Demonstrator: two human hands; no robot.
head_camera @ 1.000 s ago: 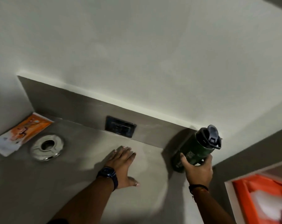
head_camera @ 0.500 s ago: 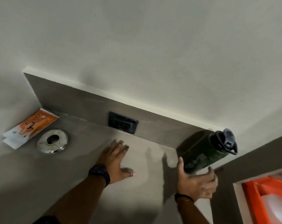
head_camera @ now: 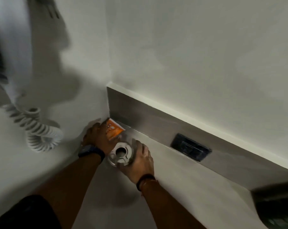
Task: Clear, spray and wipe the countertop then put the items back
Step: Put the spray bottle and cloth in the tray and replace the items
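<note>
Step in hand: clearing, judged from the grips.

- Round, shiny metal dish with a central hole (head_camera: 121,154): near the corner of the grey surface (head_camera: 181,187), tilted, seemingly just lifted. The right hand (head_camera: 140,161) has its fingers curled round the rim.
- Flat orange-and-white paper packet (head_camera: 114,128): in the corner against the steel backsplash (head_camera: 140,116). The left hand (head_camera: 97,138) lies over it; whether pinching or only pressing, cannot tell.
- Next move: probably carry both items off the surface, the thin packet first needing a fingertip under its edge.
- Surroundings: black wall socket (head_camera: 191,149); white wall-hung hair dryer (head_camera: 12,47) with coiled cord (head_camera: 37,129) hanging near the left arm's way out; dark blurred object (head_camera: 277,209) at right.
</note>
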